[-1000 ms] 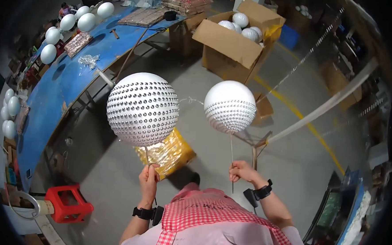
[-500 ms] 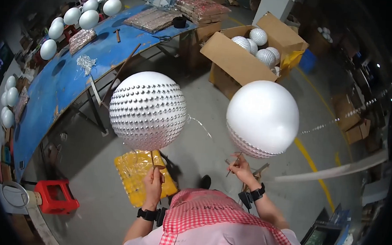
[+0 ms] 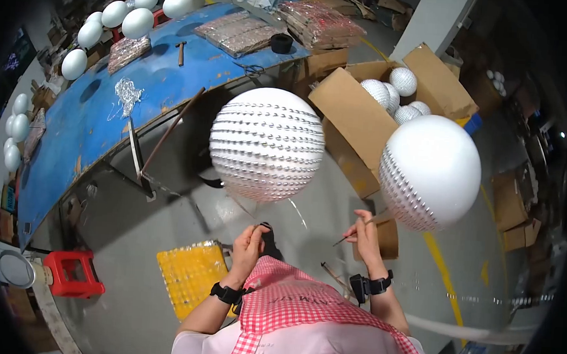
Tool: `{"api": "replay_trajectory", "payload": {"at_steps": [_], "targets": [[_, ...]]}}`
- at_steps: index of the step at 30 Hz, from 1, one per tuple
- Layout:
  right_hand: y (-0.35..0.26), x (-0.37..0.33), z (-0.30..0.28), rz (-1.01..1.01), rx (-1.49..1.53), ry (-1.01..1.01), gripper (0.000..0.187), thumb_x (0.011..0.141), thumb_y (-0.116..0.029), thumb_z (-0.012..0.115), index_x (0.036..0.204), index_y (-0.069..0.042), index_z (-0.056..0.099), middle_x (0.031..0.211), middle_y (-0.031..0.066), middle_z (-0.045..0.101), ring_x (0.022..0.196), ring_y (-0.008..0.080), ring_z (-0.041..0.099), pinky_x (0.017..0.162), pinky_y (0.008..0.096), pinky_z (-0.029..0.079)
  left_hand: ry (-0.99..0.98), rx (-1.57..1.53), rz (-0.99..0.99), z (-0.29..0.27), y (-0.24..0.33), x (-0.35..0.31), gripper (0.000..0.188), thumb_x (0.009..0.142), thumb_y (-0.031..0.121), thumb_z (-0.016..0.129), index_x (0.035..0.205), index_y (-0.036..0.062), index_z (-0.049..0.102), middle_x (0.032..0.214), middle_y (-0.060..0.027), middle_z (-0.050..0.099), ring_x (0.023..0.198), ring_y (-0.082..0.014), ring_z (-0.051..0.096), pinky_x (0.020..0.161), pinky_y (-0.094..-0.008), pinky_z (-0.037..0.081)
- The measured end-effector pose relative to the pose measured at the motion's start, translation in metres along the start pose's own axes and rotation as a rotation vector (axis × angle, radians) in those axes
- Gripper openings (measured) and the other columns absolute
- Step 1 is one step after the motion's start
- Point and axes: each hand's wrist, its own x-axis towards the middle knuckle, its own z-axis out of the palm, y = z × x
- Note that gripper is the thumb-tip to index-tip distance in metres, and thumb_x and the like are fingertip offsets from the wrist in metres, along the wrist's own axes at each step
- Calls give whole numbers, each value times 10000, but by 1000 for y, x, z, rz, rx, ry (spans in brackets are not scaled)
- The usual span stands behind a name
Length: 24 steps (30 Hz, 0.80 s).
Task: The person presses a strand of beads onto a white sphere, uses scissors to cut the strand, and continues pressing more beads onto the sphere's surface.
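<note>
A white ball with rows of silver beads stands up in front of me, above my left hand. The fingers of that hand are pinched at the lower end of a thin stick below the ball; the stick is faint. My right hand is closed round a thin stick, below a second white ball that tilts to the right. Silver beads cover only this ball's lower left side. A slim dark rod juts leftward from the right fingers.
A blue table curves along the left, bearing a hammer, scissors and wrapped packs. Plain white balls stand beyond. An open carton holds beaded balls. A yellow package and a red stool sit on the floor.
Both balls have shifted right, and the right one has tilted so more of its beaded side shows. My left hand has moved right and my right hand slightly right. The view has turned a little.
</note>
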Motion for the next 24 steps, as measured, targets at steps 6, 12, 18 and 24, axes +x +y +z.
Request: {"api": "replay_trajectory", "payload": {"at_steps": [6, 12, 18, 24], "targets": [[-94, 222, 28, -25, 137, 177, 252, 986, -189, 398, 1160, -11, 443, 717, 84, 563, 662, 179, 631, 565, 272, 551, -112, 64, -29, -21, 29, 235, 225, 983, 174, 474, 942, 7, 618, 578, 36, 460, 519, -36, 423, 485, -207, 333], [-221, 513, 36, -217, 236, 347, 237, 993, -192, 430, 1129, 2, 426, 728, 92, 546, 658, 188, 627, 557, 264, 556, -152, 119, -9, -33, 112, 521, 239, 983, 201, 479, 944, 15, 625, 569, 43, 439, 525, -34, 413, 484, -215, 331], [-221, 590, 7, -222, 353, 313, 217, 998, -177, 427, 1131, -6, 428, 745, 90, 563, 683, 187, 631, 588, 258, 555, -144, 172, -70, -20, 116, 551, 264, 991, 213, 445, 964, 18, 622, 590, 30, 460, 549, -45, 416, 518, -218, 338], [-284, 854, 51, -368, 189, 73, 185, 1011, -187, 405, 1012, -30, 503, 812, 90, 613, 759, 163, 640, 679, 248, 519, -16, 249, 17, -38, 164, 733, 251, 985, 190, 445, 946, 19, 624, 576, 35, 440, 543, -41, 407, 513, -218, 333]]}}
